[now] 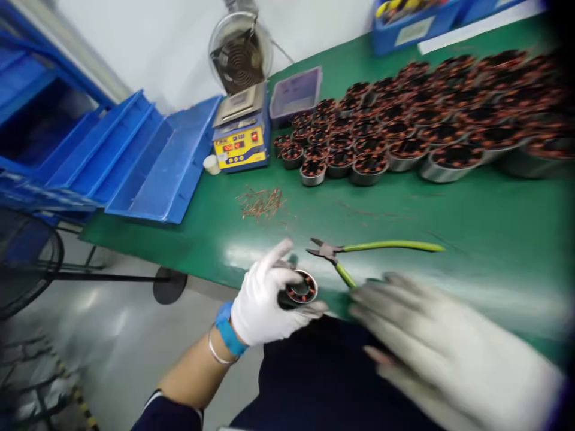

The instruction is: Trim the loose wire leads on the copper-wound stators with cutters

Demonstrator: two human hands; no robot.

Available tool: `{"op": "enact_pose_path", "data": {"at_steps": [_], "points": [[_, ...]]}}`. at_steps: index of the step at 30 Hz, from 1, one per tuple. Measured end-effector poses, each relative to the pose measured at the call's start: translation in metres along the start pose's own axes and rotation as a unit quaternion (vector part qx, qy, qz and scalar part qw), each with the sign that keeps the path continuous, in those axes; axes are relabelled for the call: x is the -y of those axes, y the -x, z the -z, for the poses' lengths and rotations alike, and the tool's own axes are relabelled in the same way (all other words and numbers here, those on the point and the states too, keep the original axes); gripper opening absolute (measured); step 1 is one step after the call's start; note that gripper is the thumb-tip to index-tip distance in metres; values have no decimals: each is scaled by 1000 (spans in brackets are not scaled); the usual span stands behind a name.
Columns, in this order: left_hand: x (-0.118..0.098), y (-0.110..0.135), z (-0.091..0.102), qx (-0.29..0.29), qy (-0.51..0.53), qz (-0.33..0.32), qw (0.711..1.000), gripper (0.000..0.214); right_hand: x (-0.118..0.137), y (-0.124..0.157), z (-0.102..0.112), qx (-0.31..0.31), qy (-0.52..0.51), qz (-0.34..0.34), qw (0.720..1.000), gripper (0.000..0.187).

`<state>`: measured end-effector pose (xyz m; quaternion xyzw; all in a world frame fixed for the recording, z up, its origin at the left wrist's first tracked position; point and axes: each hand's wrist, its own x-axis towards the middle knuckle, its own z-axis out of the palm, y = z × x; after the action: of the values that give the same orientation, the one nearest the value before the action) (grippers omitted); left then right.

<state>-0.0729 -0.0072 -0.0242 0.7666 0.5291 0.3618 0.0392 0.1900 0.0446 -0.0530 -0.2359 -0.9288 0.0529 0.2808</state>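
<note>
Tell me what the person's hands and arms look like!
The left hand wears a white glove, a blue wristband and a thin silvery bangle; the sleeve is dark with white trim. The right hand wears a whitish glove, greyish at the fingers.

Right hand (pixel 417 335) blurred; we cannot tell whether it touches the pliers (pixel 390 245). Left hand (pixel 265 299) hides part of the wound ring (pixel 308 292) from us. Fan (pixel 27 263) cut by left edge.

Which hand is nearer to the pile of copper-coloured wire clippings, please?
Left. The left hand, holding a wound stator, is below the wire clippings in the view; the right hand is farther, to the lower right, near the cutting pliers.
</note>
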Motion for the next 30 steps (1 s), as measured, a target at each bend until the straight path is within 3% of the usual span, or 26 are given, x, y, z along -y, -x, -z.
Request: {"op": "enact_pose_path", "data": {"at_steps": [2,6,9,12,16,19,22,25,28,30], "points": [[7,6,-13,-46,49,69,995,79,22,-19,-15,8,19,57,998,29],[11,8,-24,4,100,188,977,110,22,-26,-16,17,97,12,995,33],[11,5,-22,20,134,178,975,117,13,-29,-5,15,116,-33,993,35],[9,2,-21,-7,137,169,976,118,14,-49,-4,11,53,-99,994,35],[6,0,-25,-7,131,200,971,121,14,-80,-14,80,-65,-201,974,26],[7,-2,-26,10,143,199,969,120,8,-85,-17,135,-39,-216,966,26],[9,-2,-23,13,163,189,968,121,6,-87,-15,126,8,-224,966,34],[10,-1,-20,2,161,177,971,120,8,-95,-12,112,-71,-219,967,33],[10,1,-19,-9,146,174,974,117,8,-104,-12,169,-177,-245,938,26],[10,1,-20,-6,142,178,974,119,6,-104,-12,197,-160,-292,922,24]]}}
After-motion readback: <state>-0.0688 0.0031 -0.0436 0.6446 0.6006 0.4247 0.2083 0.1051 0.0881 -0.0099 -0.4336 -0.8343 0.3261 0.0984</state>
